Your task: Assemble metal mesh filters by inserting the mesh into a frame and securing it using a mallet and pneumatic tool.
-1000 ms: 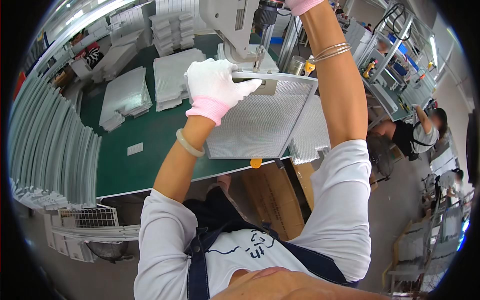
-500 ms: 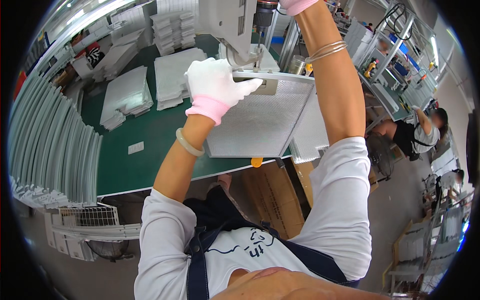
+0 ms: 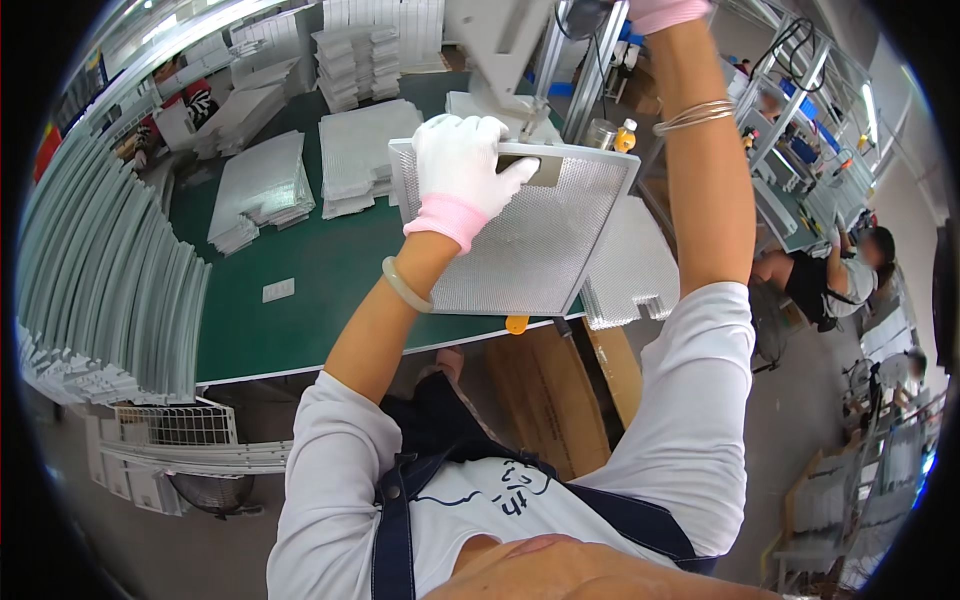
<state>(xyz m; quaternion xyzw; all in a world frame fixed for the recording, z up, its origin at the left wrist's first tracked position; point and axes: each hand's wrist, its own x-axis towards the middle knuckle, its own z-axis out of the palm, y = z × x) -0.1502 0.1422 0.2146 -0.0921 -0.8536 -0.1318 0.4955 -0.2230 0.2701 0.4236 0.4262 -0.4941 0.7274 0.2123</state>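
Observation:
A framed metal mesh filter panel (image 3: 515,255) is tilted up at the table's front edge. My left hand (image 3: 465,165), in a white glove with a pink cuff, is closed over the panel's top edge. Its thumb lies along a small beige plate (image 3: 546,172) set in the mesh. Up at the picture's top edge is my right hand (image 3: 668,12), also gloved. Little beyond its pink cuff shows; its fingers are out of sight, and I cannot see what it touches. A grey bench machine (image 3: 495,40) stands just behind the panel.
Flat mesh sheets lie in stacks (image 3: 262,185) on the green table (image 3: 330,270). Many pale panels stand in a row (image 3: 110,270) at the left. A small yellow-capped bottle (image 3: 625,136) is behind the panel. Cardboard (image 3: 545,390) is below the table. Another person (image 3: 850,270) works at the right.
The panel has tilted and come out from behind the machine, so its upper left corner now shows. My left hand moved with it, keeping its grip. My right hand has shifted right.

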